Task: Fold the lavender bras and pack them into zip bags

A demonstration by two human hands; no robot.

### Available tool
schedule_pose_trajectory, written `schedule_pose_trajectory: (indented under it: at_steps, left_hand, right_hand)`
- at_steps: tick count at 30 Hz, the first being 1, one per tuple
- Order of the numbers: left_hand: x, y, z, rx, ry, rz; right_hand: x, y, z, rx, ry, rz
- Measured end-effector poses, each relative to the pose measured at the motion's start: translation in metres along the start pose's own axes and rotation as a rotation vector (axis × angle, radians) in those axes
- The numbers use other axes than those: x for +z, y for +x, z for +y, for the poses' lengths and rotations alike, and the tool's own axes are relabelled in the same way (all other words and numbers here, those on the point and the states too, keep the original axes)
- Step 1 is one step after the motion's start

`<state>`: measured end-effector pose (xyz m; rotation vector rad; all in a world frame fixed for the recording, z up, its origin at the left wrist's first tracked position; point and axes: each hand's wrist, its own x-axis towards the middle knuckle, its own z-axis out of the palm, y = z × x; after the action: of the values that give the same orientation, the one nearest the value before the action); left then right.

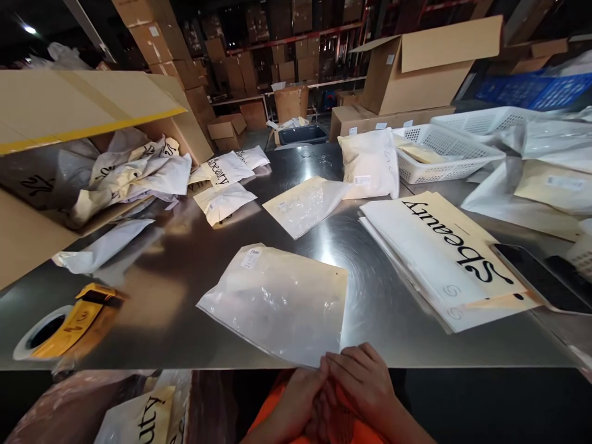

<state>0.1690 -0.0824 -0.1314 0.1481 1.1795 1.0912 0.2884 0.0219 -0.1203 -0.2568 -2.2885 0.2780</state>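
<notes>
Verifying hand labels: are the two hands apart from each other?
No, the left hand and the right hand meet at the near edge of the metal table, beside a corner of a translucent bag.

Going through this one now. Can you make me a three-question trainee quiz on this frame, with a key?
1. Multiple choice: which is nearest the left hand and right hand?
A) phone
B) labelled centre bag
C) white basket

2. True or false: the orange tool lies left of the labelled centre bag.

3. Fill in: the large lettering on the bag stack at right is ____ in colour.

Key: 1. B; 2. true; 3. black.
</notes>
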Motion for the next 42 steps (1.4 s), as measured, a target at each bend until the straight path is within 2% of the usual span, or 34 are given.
schedule_pose_trajectory:
  at_steps: [3,5,6,9,11,13,15,17,18,19,20,22,23,25,27,29,31,33,34,36,38,39,40,42]
  left_hand:
    - [0.019,0.002,0.017,0.119,0.021,0.06]
    - [0.018,0.002,0.03,0.184,-0.03,0.195]
    - [0.012,0.001,0.038,0.225,-0.055,0.283]
    - [-0.03,-0.011,0.062,0.384,-0.129,0.562]
    - [-0.067,-0.024,0.072,0.493,-0.141,0.728]
    - [-0.097,-0.038,0.077,0.606,-0.105,0.909]
    - [-0.112,-0.049,0.079,0.737,-0.02,1.094]
    - [-0.109,-0.055,0.084,0.862,0.103,1.225]
    - [-0.1,-0.055,0.087,0.908,0.266,1.228]
    - [-0.089,-0.055,0.091,0.933,0.508,1.175]
    - [-0.076,-0.052,0.095,0.929,0.812,1.058]
    - [-0.049,-0.043,0.103,0.81,1.45,0.697]
    - [-0.036,-0.037,0.107,0.711,1.687,0.52]
    - [-0.019,-0.024,0.113,0.543,1.908,0.298]
    - [-0.008,-0.012,0.12,0.466,1.966,0.213]
    - [-0.001,-0.005,0.128,0.478,1.97,0.186]
    - [0.005,-0.004,0.139,0.495,1.988,0.139]
    - [0.009,-0.009,0.156,0.556,1.996,0.144]
    - [0.009,-0.013,0.165,0.63,1.987,0.203]
    - [0.008,-0.023,0.187,0.85,1.925,0.426]
    - [0.005,-0.031,0.206,1.06,1.84,0.658]
    - [0.005,-0.034,0.213,1.125,1.82,0.729]
    - [0.005,-0.036,0.218,1.148,1.827,0.759]
    - [0.009,-0.037,0.219,1.111,1.899,0.729]
  right_hand:
    - [-0.009,0.017,0.003,-0.039,-0.024,0.029]
    - [-0.019,0.019,0.014,-0.078,-0.052,0.024]
    - [-0.025,0.018,0.022,-0.083,-0.07,0.034]
    - [-0.045,0.009,0.051,0.059,-0.121,0.084]
    - [-0.055,0.004,0.069,0.248,-0.108,0.109]
    - [-0.055,0.002,0.08,0.459,-0.059,0.114]
    - [-0.047,0.002,0.084,0.644,-0.018,0.144]
    - [-0.036,0.004,0.087,0.768,0.027,0.219]
    - [-0.03,0.006,0.088,0.803,0.063,0.274]
    - [-0.025,0.007,0.089,0.826,0.108,0.333]
    - [-0.021,0.009,0.09,0.841,0.16,0.388]
    - [-0.016,0.013,0.092,0.876,0.262,0.455]
    - [-0.014,0.016,0.091,0.905,0.312,0.47]
    - [-0.012,0.019,0.087,0.968,0.412,0.539]
    - [-0.007,0.021,0.077,1.055,0.511,0.661]
    - [0.002,0.02,0.065,1.157,0.615,0.718]
    - [0.012,0.019,0.056,1.222,0.713,0.646]
    - [0.018,0.015,0.053,1.213,0.715,0.567]
    - [0.018,0.012,0.053,1.195,0.642,0.535]
    - [0.013,0.005,0.056,1.141,0.347,0.459]
    - [0.002,-0.001,0.055,1.017,-0.028,0.364]
    - [-0.002,-0.001,0.053,0.898,-0.182,0.304]
    - [-0.005,0.002,0.05,0.743,-0.28,0.226]
    - [-0.003,0.017,0.042,0.409,-0.312,0.03]
